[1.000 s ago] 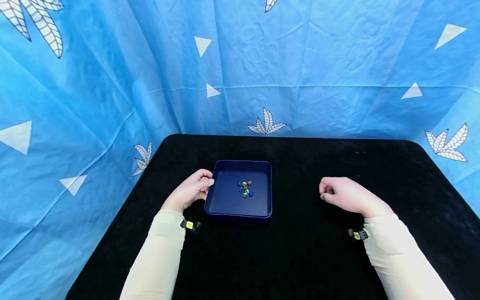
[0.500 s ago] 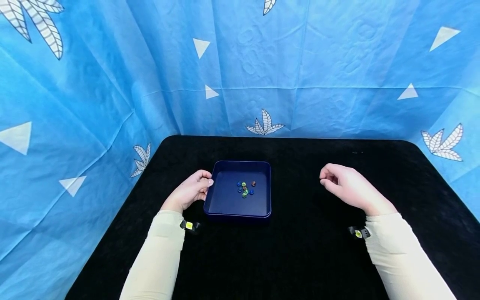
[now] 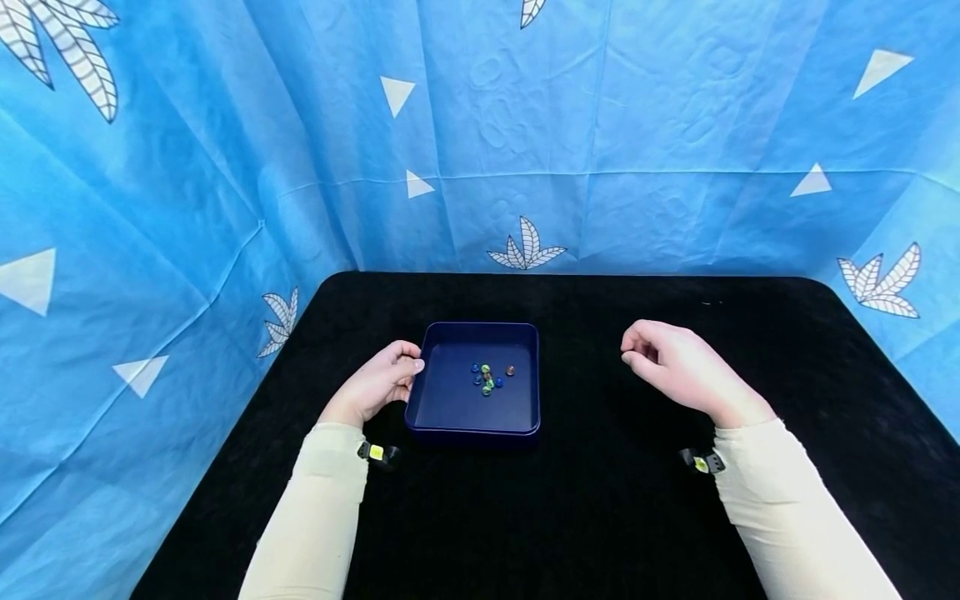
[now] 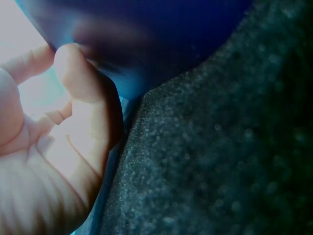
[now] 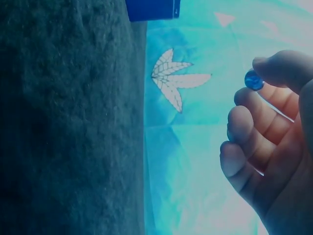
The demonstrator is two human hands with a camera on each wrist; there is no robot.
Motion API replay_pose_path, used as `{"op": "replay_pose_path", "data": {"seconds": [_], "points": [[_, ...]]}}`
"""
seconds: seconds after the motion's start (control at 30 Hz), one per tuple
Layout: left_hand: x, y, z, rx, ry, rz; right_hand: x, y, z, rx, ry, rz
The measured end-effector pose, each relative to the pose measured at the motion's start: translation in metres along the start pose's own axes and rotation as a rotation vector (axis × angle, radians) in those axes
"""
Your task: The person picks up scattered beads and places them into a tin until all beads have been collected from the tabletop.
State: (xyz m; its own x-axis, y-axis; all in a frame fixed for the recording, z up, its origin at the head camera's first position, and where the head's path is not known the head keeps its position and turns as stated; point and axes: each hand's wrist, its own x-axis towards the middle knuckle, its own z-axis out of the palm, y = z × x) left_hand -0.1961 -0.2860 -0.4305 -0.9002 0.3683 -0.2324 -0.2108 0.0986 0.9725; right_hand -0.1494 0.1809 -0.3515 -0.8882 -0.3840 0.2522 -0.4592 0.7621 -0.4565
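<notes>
A square navy-blue tray stands on the black table, left of centre in the head view. Its left rim is pinched between the thumb and fingers of my left hand; the left wrist view shows the thumb against the tray's wall. Several small glass marbles lie clustered inside, blue, green and an orange-brown marble a little apart on the right. My right hand hovers to the right of the tray. In the right wrist view, a blue marble is held between its thumb and index finger, the other fingers curled loosely.
The black cloth-covered table has rounded far corners. A blue curtain with white leaves and triangles hangs behind it and along its left side. A camera strap sits on each wrist.
My right hand has risen slightly and then shifted left, towards the tray. The orange-brown marble has rolled a short way right, off the cluster. My left hand stays on the rim.
</notes>
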Motion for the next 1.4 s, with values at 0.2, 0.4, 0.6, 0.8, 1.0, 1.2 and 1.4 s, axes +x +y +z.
{"op": "replay_pose_path", "data": {"seconds": [0.2, 0.4, 0.6, 0.8, 1.0, 1.2, 1.4], "points": [[0.001, 0.002, 0.001, 0.009, 0.0, 0.014, 0.003, -0.005, 0.001, 0.013, -0.009, -0.027], [0.002, 0.003, 0.001, 0.006, 0.003, 0.017, 0.006, -0.011, -0.001, 0.011, -0.017, -0.029], [0.0, 0.002, 0.001, 0.001, 0.003, 0.015, 0.008, -0.018, -0.001, 0.016, -0.034, -0.024], [0.0, 0.001, 0.002, 0.005, 0.001, 0.018, 0.013, -0.025, 0.0, 0.02, -0.043, -0.042], [0.002, 0.001, 0.003, 0.002, 0.002, 0.01, 0.021, -0.031, 0.008, 0.037, -0.053, -0.055], [0.002, 0.0, 0.002, 0.015, 0.001, 0.007, 0.029, -0.041, 0.02, 0.047, -0.065, -0.083], [0.0, 0.001, 0.0, 0.028, 0.003, 0.008, 0.04, -0.055, 0.029, 0.039, -0.075, -0.111]]}}
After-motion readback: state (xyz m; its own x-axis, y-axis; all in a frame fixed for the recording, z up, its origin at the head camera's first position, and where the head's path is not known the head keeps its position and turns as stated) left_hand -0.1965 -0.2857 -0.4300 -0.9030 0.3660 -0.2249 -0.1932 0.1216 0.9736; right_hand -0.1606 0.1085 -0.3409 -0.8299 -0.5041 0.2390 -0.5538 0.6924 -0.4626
